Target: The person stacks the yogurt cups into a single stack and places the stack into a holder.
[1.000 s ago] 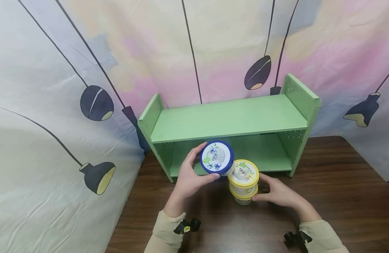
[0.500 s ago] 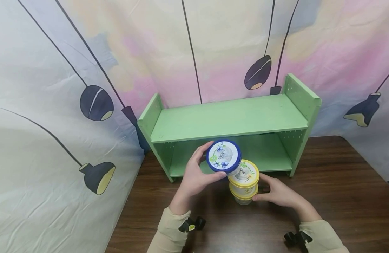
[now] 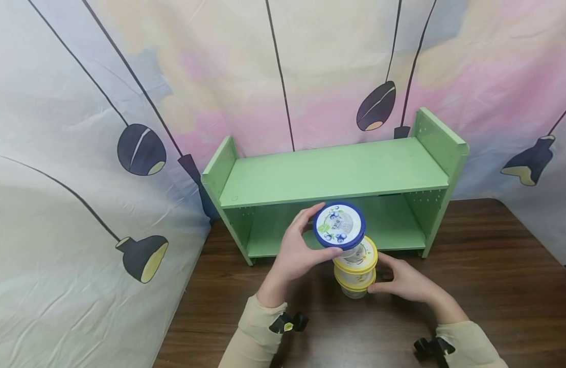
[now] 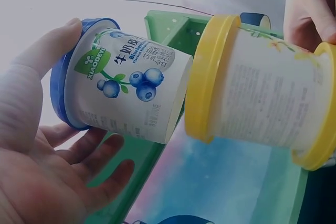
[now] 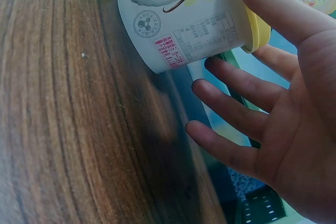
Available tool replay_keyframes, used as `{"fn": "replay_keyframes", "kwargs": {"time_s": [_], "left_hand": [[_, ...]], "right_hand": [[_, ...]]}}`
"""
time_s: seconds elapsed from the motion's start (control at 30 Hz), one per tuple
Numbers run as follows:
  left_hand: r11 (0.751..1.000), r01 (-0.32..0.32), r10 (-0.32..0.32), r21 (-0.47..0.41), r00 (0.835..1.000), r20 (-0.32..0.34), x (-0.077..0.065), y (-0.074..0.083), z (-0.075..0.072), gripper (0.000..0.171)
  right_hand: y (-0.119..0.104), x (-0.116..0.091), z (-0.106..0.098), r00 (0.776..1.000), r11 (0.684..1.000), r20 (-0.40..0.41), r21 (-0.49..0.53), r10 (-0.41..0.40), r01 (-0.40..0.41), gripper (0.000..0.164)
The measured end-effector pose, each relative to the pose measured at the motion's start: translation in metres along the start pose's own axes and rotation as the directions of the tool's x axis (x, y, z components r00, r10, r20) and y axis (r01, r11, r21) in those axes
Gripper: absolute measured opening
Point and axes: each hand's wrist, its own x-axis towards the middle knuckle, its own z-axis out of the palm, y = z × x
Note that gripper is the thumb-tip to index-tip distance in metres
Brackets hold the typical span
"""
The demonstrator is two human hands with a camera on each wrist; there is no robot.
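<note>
1. L arm point(image 3: 253, 337) & R arm point(image 3: 471, 342) are extended fwd in the head view, both sleeved almost to the wrists & angled in toward each other.
2. L hand point(image 3: 296, 256) is held farther fwd than the R; a grip is formed w/ L thumb point(image 4: 52, 48) & index.
3. Other 3 L fingers point(image 4: 107, 182) are loosely curled.
4. R hand point(image 3: 409, 280) is turned inward, w/ R thumb point(image 5: 281, 11) & index bent into a grip.
5. Other 3 R fingers point(image 5: 226, 145) are spread, slightly bent; palm is seen in the R wrist cam.
</note>
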Motion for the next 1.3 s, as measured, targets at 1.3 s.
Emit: {"fn": "replay_keyframes", "kwargs": {"time_s": [1.3], "left_hand": [[0.993, 0.070, -0.062, -0.098, 0.995, 0.079, 0.004, -0.003, 0.023, 0.081]], "right_hand": [[-0.001, 0.000, 0.000, 1.000, 0.999, 0.015, 0.037, 0.018, -0.019, 0.090]]}}
